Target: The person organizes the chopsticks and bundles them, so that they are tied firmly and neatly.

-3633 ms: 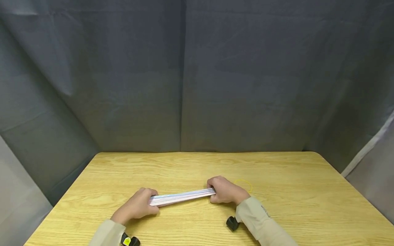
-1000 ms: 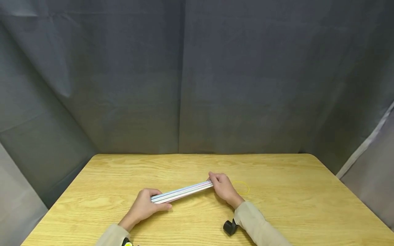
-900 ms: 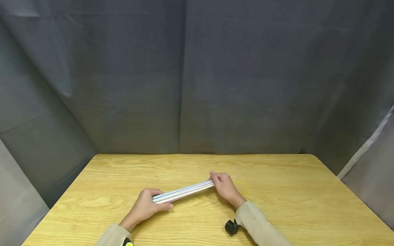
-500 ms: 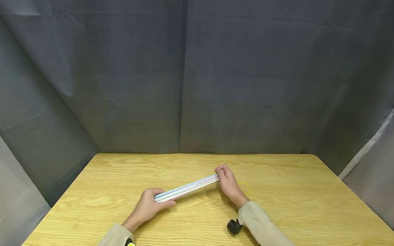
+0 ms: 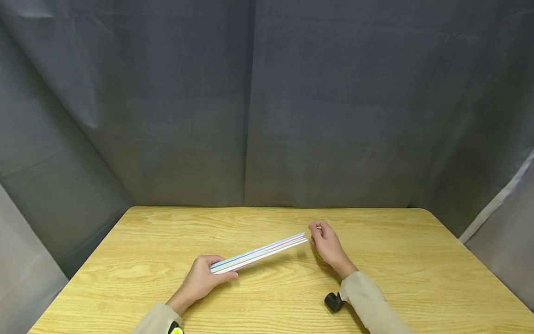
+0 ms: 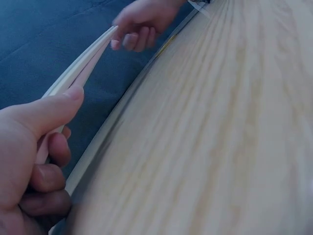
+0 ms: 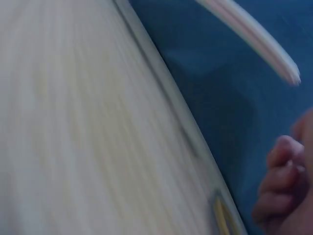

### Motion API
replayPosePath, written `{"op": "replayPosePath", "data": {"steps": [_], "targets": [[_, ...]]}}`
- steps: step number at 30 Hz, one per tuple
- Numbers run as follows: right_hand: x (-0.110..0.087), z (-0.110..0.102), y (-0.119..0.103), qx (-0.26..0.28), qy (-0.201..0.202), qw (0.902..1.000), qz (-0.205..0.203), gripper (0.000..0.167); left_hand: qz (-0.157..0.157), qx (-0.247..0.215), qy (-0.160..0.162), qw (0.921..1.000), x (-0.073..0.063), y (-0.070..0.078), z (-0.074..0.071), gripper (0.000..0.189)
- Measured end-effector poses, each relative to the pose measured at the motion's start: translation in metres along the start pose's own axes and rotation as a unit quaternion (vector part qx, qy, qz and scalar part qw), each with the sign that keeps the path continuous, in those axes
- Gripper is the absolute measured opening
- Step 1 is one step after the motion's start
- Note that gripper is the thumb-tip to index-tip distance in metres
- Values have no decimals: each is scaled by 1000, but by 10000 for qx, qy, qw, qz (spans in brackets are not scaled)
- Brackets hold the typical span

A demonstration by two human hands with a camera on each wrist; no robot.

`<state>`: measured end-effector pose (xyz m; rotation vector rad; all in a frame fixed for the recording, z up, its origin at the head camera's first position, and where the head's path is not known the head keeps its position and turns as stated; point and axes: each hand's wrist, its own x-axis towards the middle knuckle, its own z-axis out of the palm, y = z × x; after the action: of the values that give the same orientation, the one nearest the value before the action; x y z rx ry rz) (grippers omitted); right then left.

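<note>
My left hand point(image 5: 199, 278) grips the near end of a bundle of long, thin, straw-like sticks point(image 5: 258, 253) in white, pale blue and pink. The bundle slants up to the right above the table, its far ends slightly fanned. In the left wrist view, the thumb lies along the sticks with the fingers curled beneath. Just past the far tips is my right hand point(image 5: 329, 243), its fingers loosely curled and holding nothing. The right wrist view shows a gap between it and the bundle's end point(image 7: 291, 73).
A thin yellow band point(image 7: 221, 215) lies on the wood-grain table point(image 5: 375, 260) by the right hand, mostly hidden in the head view. Dark grey curtains point(image 5: 267, 116) stand behind the table and at its sides. A black wrist camera point(image 5: 333, 302) hangs under the right sleeve.
The right hand has let go of the bundle's far end and moved to the right. Earlier both hands held the bundle flatter; its right end has since risen. The left hand keeps its hold.
</note>
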<state>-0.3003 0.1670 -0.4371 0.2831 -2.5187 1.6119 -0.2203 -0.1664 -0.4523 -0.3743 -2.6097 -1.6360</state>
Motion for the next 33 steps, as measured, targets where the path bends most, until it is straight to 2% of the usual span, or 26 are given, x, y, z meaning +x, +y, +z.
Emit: {"op": "replayPosePath", "data": {"steps": [4,7,10,13,16,22,25,30,31,33], "targets": [[3,-19,14,-1224,175,9922,-153,20,5,60,-39,10000,1,0,1,28],[4,-33,19,-1692,-62,9855,-65,20,-12,59,-31,10000,1,1,2,29],[3,-44,22,-2052,-371,9778,229,23,-13,19,-40,10000,2,2,2,30],[0,-50,22,-2192,-649,9721,537,36,-10,-14,-70,10000,2,2,2,31],[0,-51,20,-2266,-782,9686,654,41,-48,-35,-59,10000,0,2,0,29],[1,-49,16,-2639,-669,9607,538,20,-23,-28,0,10000,-3,3,-3,28],[0,-48,15,-2904,-772,9529,419,12,-53,-5,-24,10000,-4,3,-3,29],[-1,-47,12,-3338,-1058,9363,264,32,-83,-110,-65,9999,-2,2,-1,29],[-1,-47,12,-3333,-1069,9364,265,35,-79,-123,-79,9999,-1,2,-1,29],[0,-47,13,-3192,-956,9424,285,36,-79,-102,-78,9999,-1,2,0,29]]}}
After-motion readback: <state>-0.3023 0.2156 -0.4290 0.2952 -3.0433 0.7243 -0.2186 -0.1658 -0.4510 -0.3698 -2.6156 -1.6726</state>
